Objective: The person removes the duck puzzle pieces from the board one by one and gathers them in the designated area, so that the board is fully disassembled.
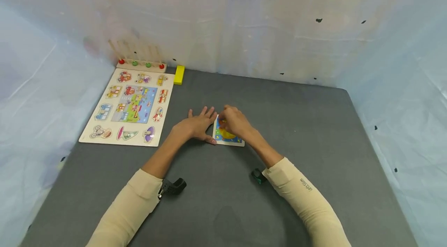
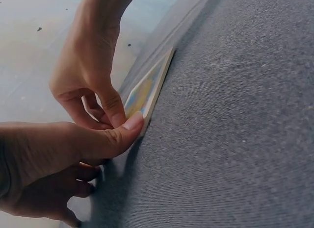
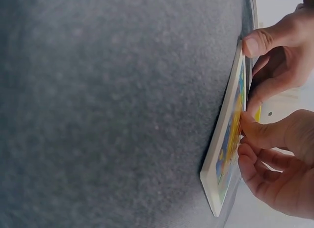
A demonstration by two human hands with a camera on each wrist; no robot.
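Observation:
A small picture puzzle [image 1: 228, 137] in a pale frame lies flat on the grey table, showing a yellow shape on blue. My left hand [image 1: 197, 126] rests at its left side, fingers spread; the thumb [image 2: 132, 122] touches the frame's near left corner. Over the upper part of the picture, my right hand [image 1: 235, 121] is bent down, with curled fingers and thumb meeting at the surface. The right wrist view shows the right thumb [image 3: 260, 131] against the picture [image 3: 230, 135]. Whether a piece is between those fingertips is hidden.
A large wooden board [image 1: 87, 134] with vehicle and toy pictures lies at the left. Behind it stands a peg rack [image 1: 141, 65] with red and green beads. A yellow block [image 1: 179, 75] is beside the rack. Pale sheeting [image 1: 244, 22] walls the table's back and sides.

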